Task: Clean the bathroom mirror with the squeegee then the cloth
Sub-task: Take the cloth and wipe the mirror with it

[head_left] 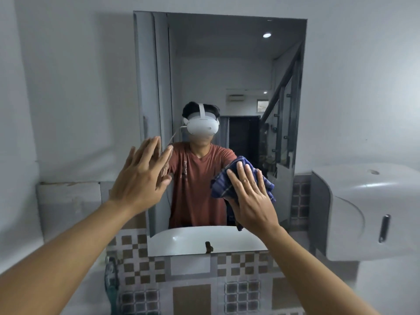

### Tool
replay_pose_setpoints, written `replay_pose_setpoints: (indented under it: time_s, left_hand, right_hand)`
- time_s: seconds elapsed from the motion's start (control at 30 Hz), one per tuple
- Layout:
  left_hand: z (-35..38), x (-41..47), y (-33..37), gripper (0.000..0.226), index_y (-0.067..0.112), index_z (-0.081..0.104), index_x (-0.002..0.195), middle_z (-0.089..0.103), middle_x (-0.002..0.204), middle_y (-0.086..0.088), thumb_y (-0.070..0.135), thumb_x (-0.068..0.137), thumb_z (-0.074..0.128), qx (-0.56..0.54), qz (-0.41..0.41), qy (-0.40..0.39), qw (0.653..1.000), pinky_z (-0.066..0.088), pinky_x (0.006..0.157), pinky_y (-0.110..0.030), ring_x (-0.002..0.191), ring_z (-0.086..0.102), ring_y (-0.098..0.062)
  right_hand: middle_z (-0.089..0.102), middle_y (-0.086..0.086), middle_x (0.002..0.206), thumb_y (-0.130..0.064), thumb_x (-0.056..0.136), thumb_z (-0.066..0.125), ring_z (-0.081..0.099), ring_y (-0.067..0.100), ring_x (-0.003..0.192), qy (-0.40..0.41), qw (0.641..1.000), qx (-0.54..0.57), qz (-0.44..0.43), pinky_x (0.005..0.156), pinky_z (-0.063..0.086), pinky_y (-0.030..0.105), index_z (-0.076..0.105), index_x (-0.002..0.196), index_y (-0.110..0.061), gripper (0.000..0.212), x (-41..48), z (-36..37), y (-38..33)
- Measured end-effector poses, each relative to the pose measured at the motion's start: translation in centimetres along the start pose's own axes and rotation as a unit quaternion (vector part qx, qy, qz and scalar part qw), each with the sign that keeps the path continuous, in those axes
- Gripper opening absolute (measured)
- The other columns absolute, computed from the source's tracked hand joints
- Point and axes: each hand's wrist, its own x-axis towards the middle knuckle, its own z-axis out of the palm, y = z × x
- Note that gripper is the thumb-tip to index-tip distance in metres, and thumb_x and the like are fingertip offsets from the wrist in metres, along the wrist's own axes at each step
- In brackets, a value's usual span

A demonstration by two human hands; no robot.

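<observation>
Left hand (141,176): empty, fingers straight and spread, raised at the left edge of the mirror (227,64). Its fingertips sit close to their own reflection, but contact with the glass cannot be confirmed. In my judgement it serves as a brace or balance for the working arm, not as a cleaning hand.

Mirror: fixed upright to the wall above a band of patterned tiles (145,269). No streaks or wet patches can be made out on the glass.

Cloth (221,185): dark blue check, bunched, lying against the lower right part of the mirror. A loose tail hangs below the palm.

Right hand (252,201): flat, fingers straight and together, pressing the cloth against the glass. A flat palm spreads pressure over a wide patch, which suits wiping.

Squeegee: not in view. I judge the task to be in the cloth stage.

White wall dispenser (363,212): mounted just right of the mirror, clear of both hands.
</observation>
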Motion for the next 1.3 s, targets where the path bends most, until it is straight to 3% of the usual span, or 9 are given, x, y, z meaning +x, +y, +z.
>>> replay_pose_setpoints:
  time_s: [0.13,0.3,0.37,0.5,0.63,0.77,0.97,1.13,1.3]
  left_hand:
    - [1.2,-1.5,-0.3,0.095,0.020,0.022,0.161,0.007,0.168,-0.023,0.042,0.085,0.074,0.002,-0.016,-0.024,1.000,0.021,0.122,-0.059,0.155,0.010,-0.041]
    - [1.3,-1.4,-0.5,0.097,0.017,0.025,0.160,0.009,0.167,-0.025,0.041,0.082,0.077,0.010,-0.011,-0.023,1.000,0.021,0.123,-0.059,0.155,0.012,-0.041]
    - [1.4,-1.4,-0.4,0.096,0.016,0.026,0.160,0.011,0.167,-0.025,0.040,0.082,0.078,0.013,-0.011,-0.021,1.000,0.022,0.122,-0.059,0.155,0.014,-0.041]
    - [1.4,-1.5,-0.5,0.097,0.017,0.025,0.160,0.010,0.167,-0.023,0.041,0.082,0.077,0.008,-0.009,-0.023,1.000,0.023,0.122,-0.061,0.155,0.015,-0.040]
    - [0.9,-1.3,-0.6,0.090,0.019,0.031,0.158,0.020,0.165,-0.022,0.046,0.083,0.075,0.033,-0.008,-0.016,0.999,0.024,0.121,-0.063,0.152,0.023,-0.040]
    - [0.2,-0.5,-1.3,0.084,0.022,0.037,0.156,0.023,0.163,-0.022,0.045,0.084,0.073,0.041,0.005,0.007,0.999,0.025,0.121,-0.061,0.149,0.026,-0.041]
    - [0.3,0.0,-1.8,0.087,0.025,0.028,0.159,0.020,0.165,-0.021,0.047,0.086,0.071,0.056,0.009,-0.021,0.998,0.025,0.121,-0.061,0.152,0.022,-0.040]
    - [0.1,0.2,-2.1,0.075,0.026,0.029,0.159,0.022,0.164,-0.021,0.043,0.094,0.062,0.073,0.020,-0.022,0.997,0.029,0.119,-0.061,0.152,0.023,-0.039]
    - [-0.1,0.3,-2.4,0.073,0.026,0.032,0.158,0.025,0.163,-0.021,0.042,0.093,0.062,0.082,0.029,-0.024,0.996,0.030,0.118,-0.060,0.150,0.026,-0.038]
  right_hand:
    - [0.013,0.011,0.166,-0.049,0.104,0.028,-0.001,0.021,0.156,0.044,0.991,0.060,0.107,0.126,0.005,0.049,0.029,0.153,-0.012,0.061,-1.3,-0.2,2.1]
    - [0.004,0.009,0.168,-0.037,0.102,0.041,-0.003,0.023,0.156,0.056,0.976,0.120,0.172,0.124,0.011,0.054,0.022,0.157,-0.013,0.063,-3.6,0.4,3.6]
    - [0.001,0.006,0.169,-0.041,0.104,0.039,-0.005,0.021,0.156,0.058,0.969,0.145,0.192,0.120,0.024,0.051,0.019,0.157,-0.017,0.062,-4.6,0.5,3.5]
    - [-0.008,-0.001,0.169,-0.044,0.104,0.038,0.009,0.030,0.155,0.051,0.951,0.167,0.255,0.093,0.056,0.054,0.010,0.158,-0.022,0.065,-7.3,1.4,2.8]
    - [-0.004,0.005,0.167,-0.045,0.104,0.028,-0.008,0.020,0.155,0.038,0.953,0.137,0.267,0.116,0.027,0.064,0.005,0.158,-0.023,0.063,-9.9,2.8,1.8]
    - [-0.001,0.009,0.168,-0.042,0.105,0.025,-0.008,0.022,0.155,0.002,0.971,0.104,0.214,0.119,0.020,0.063,-0.002,0.160,-0.023,0.064,-10.5,3.4,0.1]
    - [0.011,0.017,0.165,-0.044,0.108,0.018,0.002,0.029,0.155,0.006,0.985,0.082,0.151,0.122,0.008,0.057,0.021,0.156,-0.009,0.060,-7.4,4.5,-3.0]
    - [0.019,0.016,0.163,-0.033,0.101,0.042,0.014,0.032,0.153,-0.003,0.999,0.032,-0.013,0.120,0.013,0.060,0.034,0.149,-0.007,0.056,-4.5,5.5,-7.2]
    - [0.024,0.015,0.163,-0.025,0.100,0.036,0.012,0.029,0.153,-0.022,0.992,0.000,-0.124,0.117,0.017,0.059,0.029,0.152,-0.006,0.056,-3.0,5.7,-11.4]
